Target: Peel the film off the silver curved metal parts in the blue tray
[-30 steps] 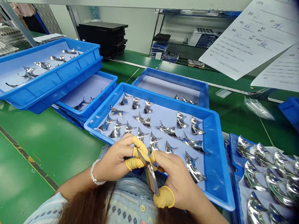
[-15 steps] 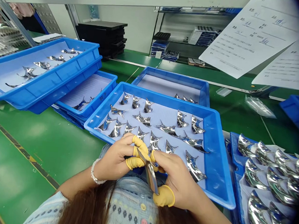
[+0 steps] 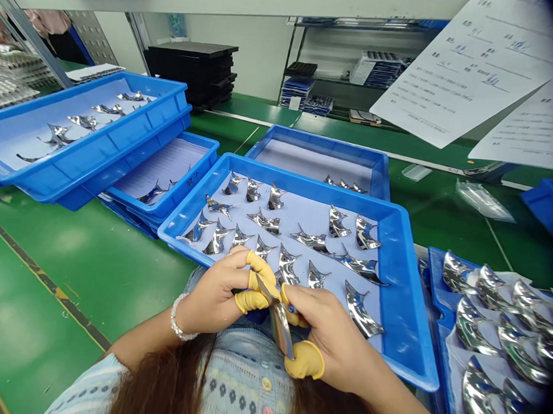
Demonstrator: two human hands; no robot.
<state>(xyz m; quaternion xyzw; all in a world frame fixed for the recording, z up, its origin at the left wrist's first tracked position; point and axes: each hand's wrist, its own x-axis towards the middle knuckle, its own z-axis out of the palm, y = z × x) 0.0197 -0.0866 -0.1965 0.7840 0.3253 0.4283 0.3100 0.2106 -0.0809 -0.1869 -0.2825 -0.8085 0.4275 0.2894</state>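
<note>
Between my two hands is a curved, polished metal piece (image 3: 279, 326), held close to my body and tilted. My left hand (image 3: 222, 291), wearing yellow finger cots, pinches its upper end. Yellow cots also cover fingertips of my right hand (image 3: 332, 335), which is closed on the lower end with the thumb at its tip. Just beyond my hands lies a blue tray (image 3: 412, 290) lined with white paper. Several shiny pieces of similar metal, such as a pointed one (image 3: 361, 309), rest spread out in it.
On the left, stacked blue trays (image 3: 121, 135) hold more metal pieces. Another blue tray (image 3: 317, 153) sits behind the near one. To the right, larger curved metal pieces (image 3: 483, 394) lie in rows on a blue tray. Printed sheets (image 3: 453, 80) hang at upper right.
The view has shifted very slightly. Both hands keep the same grip on the metal piece, with hardly any movement.
</note>
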